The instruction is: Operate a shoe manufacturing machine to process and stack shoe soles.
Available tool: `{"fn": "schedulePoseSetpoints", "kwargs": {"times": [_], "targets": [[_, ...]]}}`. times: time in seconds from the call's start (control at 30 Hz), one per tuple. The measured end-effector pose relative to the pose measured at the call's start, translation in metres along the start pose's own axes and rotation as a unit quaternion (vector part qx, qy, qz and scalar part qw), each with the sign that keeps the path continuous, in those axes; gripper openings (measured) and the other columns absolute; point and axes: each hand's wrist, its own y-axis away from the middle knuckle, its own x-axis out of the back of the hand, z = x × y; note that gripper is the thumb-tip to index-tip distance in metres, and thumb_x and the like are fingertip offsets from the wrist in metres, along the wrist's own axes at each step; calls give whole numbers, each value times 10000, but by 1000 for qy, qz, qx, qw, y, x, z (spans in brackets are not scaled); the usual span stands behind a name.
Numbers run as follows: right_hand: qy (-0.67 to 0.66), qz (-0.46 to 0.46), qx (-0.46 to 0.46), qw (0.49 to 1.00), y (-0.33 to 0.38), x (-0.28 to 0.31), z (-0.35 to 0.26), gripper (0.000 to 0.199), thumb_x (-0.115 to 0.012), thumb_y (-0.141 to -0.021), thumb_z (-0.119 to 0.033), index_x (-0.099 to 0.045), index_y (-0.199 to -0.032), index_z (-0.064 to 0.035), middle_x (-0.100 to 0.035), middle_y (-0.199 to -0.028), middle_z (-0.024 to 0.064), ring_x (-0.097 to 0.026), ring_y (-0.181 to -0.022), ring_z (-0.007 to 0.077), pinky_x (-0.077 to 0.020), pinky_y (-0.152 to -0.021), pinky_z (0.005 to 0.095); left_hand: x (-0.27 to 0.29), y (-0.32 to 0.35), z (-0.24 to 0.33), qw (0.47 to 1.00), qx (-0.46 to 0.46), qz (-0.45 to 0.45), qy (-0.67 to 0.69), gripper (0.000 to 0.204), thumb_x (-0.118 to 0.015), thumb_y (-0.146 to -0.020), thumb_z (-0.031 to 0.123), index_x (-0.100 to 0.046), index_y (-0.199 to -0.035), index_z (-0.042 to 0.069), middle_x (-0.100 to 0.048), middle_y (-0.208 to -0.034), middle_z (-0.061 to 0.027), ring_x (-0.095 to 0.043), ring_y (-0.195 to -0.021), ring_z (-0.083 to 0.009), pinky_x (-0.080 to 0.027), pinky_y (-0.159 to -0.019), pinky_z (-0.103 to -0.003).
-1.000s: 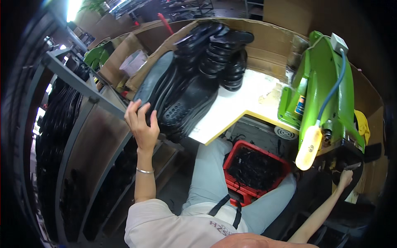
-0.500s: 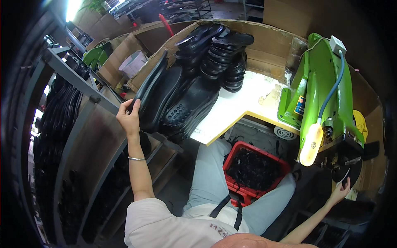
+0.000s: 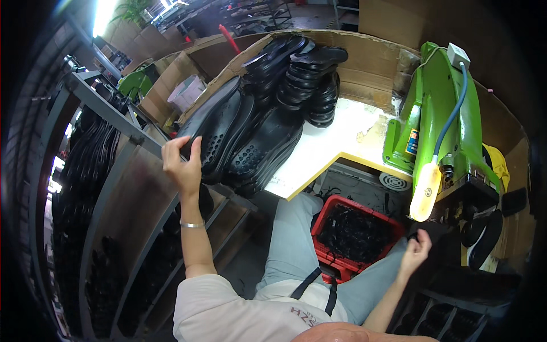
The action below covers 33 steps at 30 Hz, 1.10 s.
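Head view: left hand [image 3: 181, 165] fingers grasp a ribbed black rubber sole [image 3: 206, 117]; right hand [image 3: 416, 252] loosely curled, empty.

You get strong daylight glare at the far left, washing out detail there. The white tabletop [image 3: 336, 142] is brightly lit; the racks at near left sit in deep shadow. Fisheye bending and dark vignetting spoil every edge.
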Motion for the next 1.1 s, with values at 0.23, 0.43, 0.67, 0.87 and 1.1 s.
{"fn": "schedulePoseSetpoints", "kwargs": {"times": [0.23,0.43,0.67,0.87,1.1], "targets": [[-466,-378,-288,746,80,-106,-153,409,-645,-900,-159,-504,-1254,-12,-593,-1131,98,-601,-1016,221,-503,-884,368,66,67,106,958,-113,-214,151,226,-807,-680,69,-619,-802,93,-620,-788,-38,-575,-712,-202,-439,-841,-467],[-537,-223,-396,711,107,-86,-174,428,-584,-864,-32,-431,-1262,4,-574,-1160,117,-580,-1076,238,-470,-955,397,55,152,161,808,-139,-374,433,232,-810,-706,176,-662,-870,106,-649,-961,-47,-613,-878,-210,-437,-931,-457],[-308,-95,-254,912,66,43,-113,536,-566,-879,-10,-374,-1376,48,-531,-1277,102,-501,-1160,150,-380,-1001,284,26,31,-18,948,-107,-260,-151,395,-666,-791,161,-615,-1165,44,-553,-1275,-194,-492,-1175,-413,-380,-1011,-476],[-219,96,-113,964,-41,146,-100,486,-579,-885,-40,-446,-1343,54,-608,-1184,101,-599,-1027,152,-465,-908,281,-18,45,-101,927,-115,-357,23,412,-675,-854,263,-605,-1167,4,-593,-1199,-202,-575,-1095,-308,-438,-965,-384],[-55,103,-172,978,-204,196,31,338,-631,-847,-97,-591,-1142,63,-643,-1083,144,-615,-949,210,-482,-821,336,-51,65,-111,995,-7,-96,34,261,-668,-891,130,-627,-1094,-29,-643,-1120,-158,-618,-997,-281,-499,-857,-353]]}}
